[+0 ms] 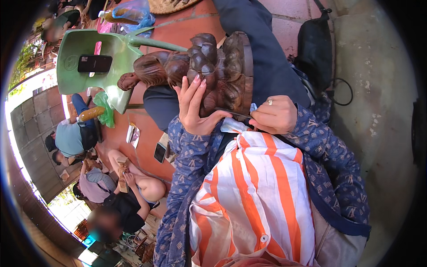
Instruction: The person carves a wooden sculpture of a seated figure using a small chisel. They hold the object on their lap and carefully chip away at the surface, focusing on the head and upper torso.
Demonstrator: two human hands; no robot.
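A dark brown wooden carving point(202, 66) with rounded, bulging shapes lies tilted across my lap, its flat base point(246, 66) toward the right. My left hand point(195, 107) rests on its near side, the fingers stretched along the wood and the thumb pointing right. In my closed right hand point(274, 115) is a thin, dark blade-like tool point(233, 113); its narrow end reaches the carving's lower edge by my left thumb. A bit of light blue material point(253, 107) shows beside the right fingers. My grip hides the tool's rear end.
Left of the carving stands a green plastic chair point(71, 42) with a black phone point(94, 63) on it. Another phone point(159, 152) lies on the red tiled floor point(142, 120). Seated people point(73, 138) work at the left. A black bag point(315, 49) is at the upper right.
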